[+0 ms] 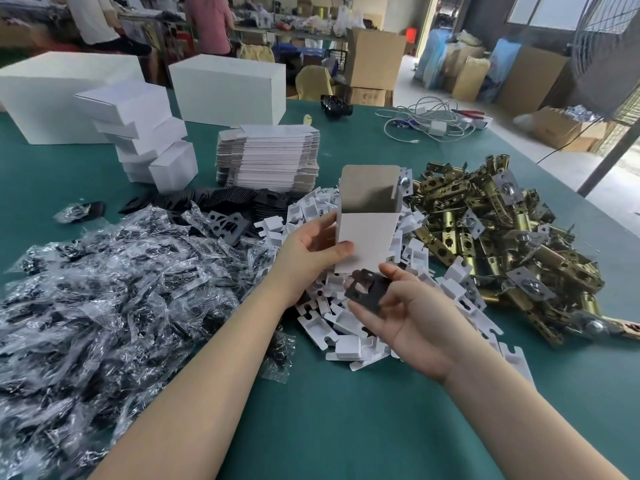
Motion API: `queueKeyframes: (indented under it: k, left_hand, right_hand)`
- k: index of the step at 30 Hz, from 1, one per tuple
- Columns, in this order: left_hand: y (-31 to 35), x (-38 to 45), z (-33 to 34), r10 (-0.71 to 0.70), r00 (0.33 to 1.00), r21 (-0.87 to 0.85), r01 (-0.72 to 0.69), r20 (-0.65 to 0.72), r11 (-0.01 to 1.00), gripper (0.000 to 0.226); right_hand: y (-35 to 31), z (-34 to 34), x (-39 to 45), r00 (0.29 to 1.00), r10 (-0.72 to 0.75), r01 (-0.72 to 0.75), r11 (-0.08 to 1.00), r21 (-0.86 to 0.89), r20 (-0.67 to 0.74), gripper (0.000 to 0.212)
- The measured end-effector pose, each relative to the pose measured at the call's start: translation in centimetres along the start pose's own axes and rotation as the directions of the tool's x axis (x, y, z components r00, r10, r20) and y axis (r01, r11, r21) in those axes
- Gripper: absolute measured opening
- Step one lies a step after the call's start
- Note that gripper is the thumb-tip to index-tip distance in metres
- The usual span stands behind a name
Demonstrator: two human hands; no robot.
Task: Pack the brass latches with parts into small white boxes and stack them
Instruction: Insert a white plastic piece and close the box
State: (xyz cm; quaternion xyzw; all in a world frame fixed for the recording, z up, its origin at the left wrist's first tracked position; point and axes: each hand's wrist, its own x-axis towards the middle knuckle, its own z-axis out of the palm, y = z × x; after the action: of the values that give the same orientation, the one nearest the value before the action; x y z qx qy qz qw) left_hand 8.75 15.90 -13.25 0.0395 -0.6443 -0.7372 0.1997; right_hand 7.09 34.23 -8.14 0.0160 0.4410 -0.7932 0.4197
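The small white box [363, 233] is held above the middle of the desk [346, 427], its top flap open; the left hand [311, 251] grips it, thumb across the front. Just below, the right hand [412, 313] pinches a black plate [367, 292]. Brass latches [491, 237] pile toward the right edge, white inserts [346, 323] beneath the hands, bagged parts [104, 289] left. Finished boxes [145, 133] stack toward the far left corner. The green desk stands in a workshop with cartons [375, 60].
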Motion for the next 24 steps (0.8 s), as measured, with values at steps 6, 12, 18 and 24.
queueKeyframes:
  k: [6,12,18,24]
  left_hand:
    - [0.5,-0.1,0.4,0.025,1.0,0.021,-0.024,-0.011,0.999,0.051]
    - [0.5,0.0,0.5,0.022,1.0,0.009,-0.022,-0.008,1.0,0.048]
    - [0.0,0.2,0.3,-0.009,1.0,-0.039,0.008,-0.014,0.999,0.051]
    - [-0.1,0.1,-0.1,-0.023,1.0,-0.038,0.023,-0.005,0.999,0.054]
  right_hand:
    - [0.6,-0.1,0.5,0.974,-0.108,0.111,0.994,-0.002,0.197,0.063]
    - [1.4,-0.8,0.8,0.97,-0.17,0.164,0.985,0.046,0.176,0.04]
    - [0.8,-0.5,0.3,0.938,-0.343,0.348,0.925,-0.152,0.056,0.023]
    - [-5.9,2.5,-0.8,0.753,-0.506,0.565,0.17,-0.808,0.42,0.017]
